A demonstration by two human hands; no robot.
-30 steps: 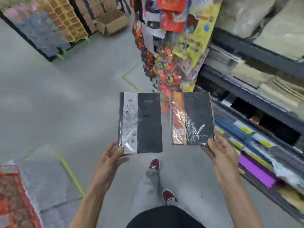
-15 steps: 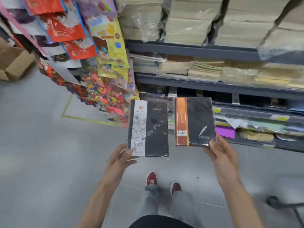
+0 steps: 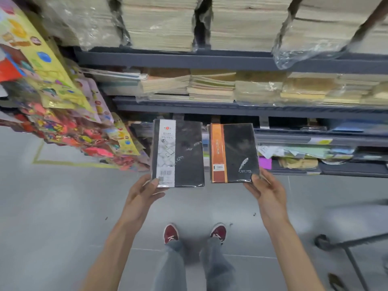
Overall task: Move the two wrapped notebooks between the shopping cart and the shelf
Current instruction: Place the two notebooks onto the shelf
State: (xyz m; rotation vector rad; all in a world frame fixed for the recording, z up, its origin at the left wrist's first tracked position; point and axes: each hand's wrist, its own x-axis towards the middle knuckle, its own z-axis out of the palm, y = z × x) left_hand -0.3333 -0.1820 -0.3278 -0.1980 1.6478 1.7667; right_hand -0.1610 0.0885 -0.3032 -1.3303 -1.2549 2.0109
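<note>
both notebooks in hand, neither shelved yet. left hand pinches the white-band notebook at its bottom left corner, thumb on the cover. right hand pinches the orange-band notebook at its bottom right corner. both are held upright side by side, just apart, in front of the shelf. cart frame shows at lower right. my read: transfer is midway, placing on the shelf is what's left.

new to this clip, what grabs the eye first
Two black plastic-wrapped notebooks held side by side at centre: the white-striped notebook in the left hand, the orange-striped notebook in the right hand. Behind them, a dark metal shelf of stacked paper; colourful sticker packs hang left.
</note>
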